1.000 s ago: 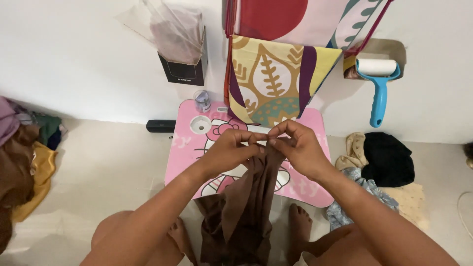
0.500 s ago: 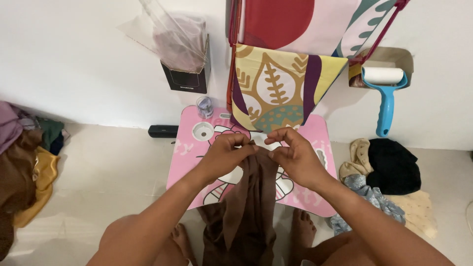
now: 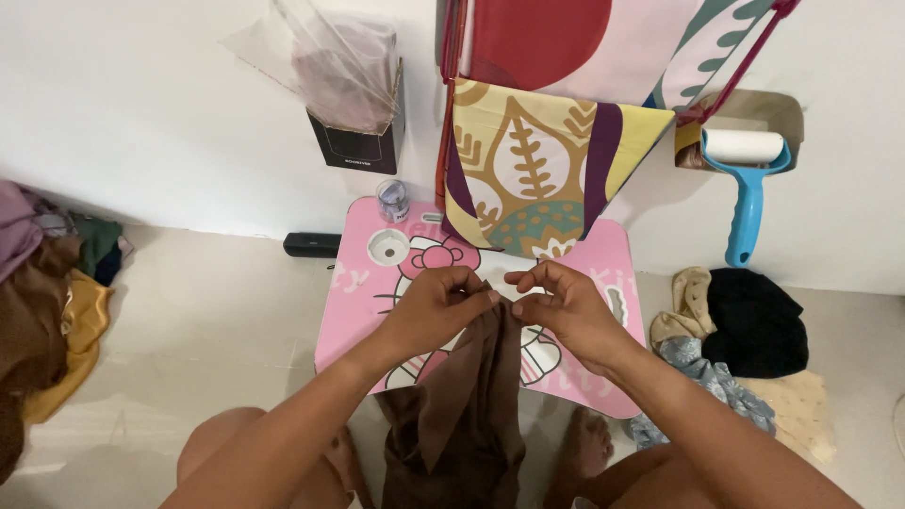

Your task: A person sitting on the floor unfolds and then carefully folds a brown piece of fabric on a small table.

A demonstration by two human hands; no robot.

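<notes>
— Where is the brown cloth right now?

— It hangs from both hands above the near edge of the pink surface, with its lower folds falling down between the person's knees. The left hand pinches its top edge with the fingertips closed on the fabric; the right hand pinches the same edge just beside it, thumb and forefinger pressed together.

— How would it handle?

— I'd judge it light, thin and very soft: it drapes in long limp folds and holds no shape. It may well be a bit slippery, so a hold at the top hem or at a corner seems best, as both hands have it now.

— Any containers about?

— A dark box on the wall holds crumpled clear plastic bags. A small clear jar stands at the far edge of the surface; I cannot tell what is in it. A cardboard box on the wall at the right has a blue lint roller hanging in front of it.

— And beside the surface?

— A pile of clothes on the floor at the left, and a black garment with other cloths at the right.
</notes>
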